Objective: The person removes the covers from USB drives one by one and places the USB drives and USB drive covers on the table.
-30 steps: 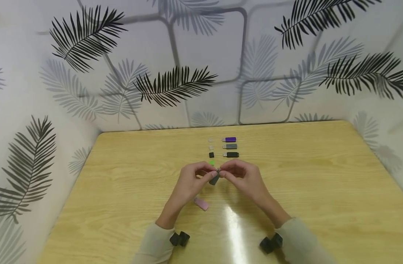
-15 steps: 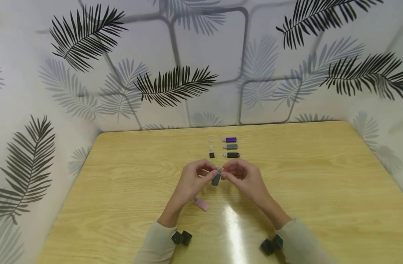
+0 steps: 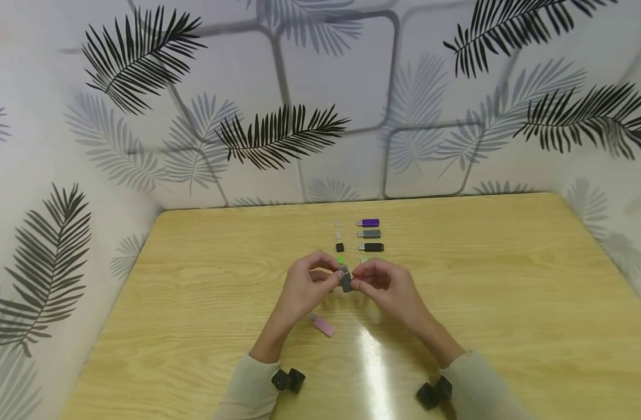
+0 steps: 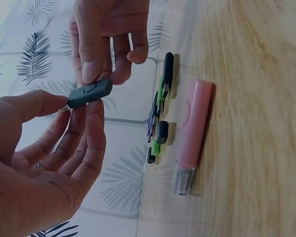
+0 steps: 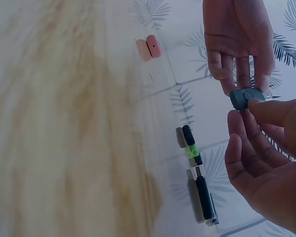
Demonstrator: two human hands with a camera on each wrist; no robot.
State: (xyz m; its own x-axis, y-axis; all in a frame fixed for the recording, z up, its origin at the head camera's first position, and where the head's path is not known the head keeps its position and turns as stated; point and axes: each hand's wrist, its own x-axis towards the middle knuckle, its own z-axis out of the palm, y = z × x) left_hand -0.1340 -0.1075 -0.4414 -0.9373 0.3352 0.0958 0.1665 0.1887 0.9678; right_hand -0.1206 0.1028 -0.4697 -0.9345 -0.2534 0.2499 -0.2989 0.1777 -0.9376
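A dark grey USB stick [image 3: 346, 283] is held up between my two hands, above the table. In the left wrist view, my left hand [image 4: 44, 168] pinches the transparent-looking end of the USB stick [image 4: 90, 93] between thumb and fingers. My right hand [image 3: 385, 286] pinches its grey body from the other side, thumb on the flat face in the right wrist view. Nearer to me, below the left hand [image 3: 310, 286], a pink USB stick [image 3: 323, 326] lies slanted on the wood, its transparent end [image 4: 184, 178] pointing away to the left.
Beyond the hands, purple [image 3: 370, 223], grey [image 3: 372, 234] and black [image 3: 374, 247] USB sticks lie in a column, with a green one [image 3: 374, 260] partly hidden. Left of them runs a column of small caps, including a black cap [image 3: 340, 247] and a green cap [image 3: 340, 260]. A patterned wall [image 3: 336, 157] stands behind.
The grey USB stick has turned from leaning down-left to pointing slightly down-right, still between both hands. The right hand's fingers have shifted down along its body. The pink stick stays put.
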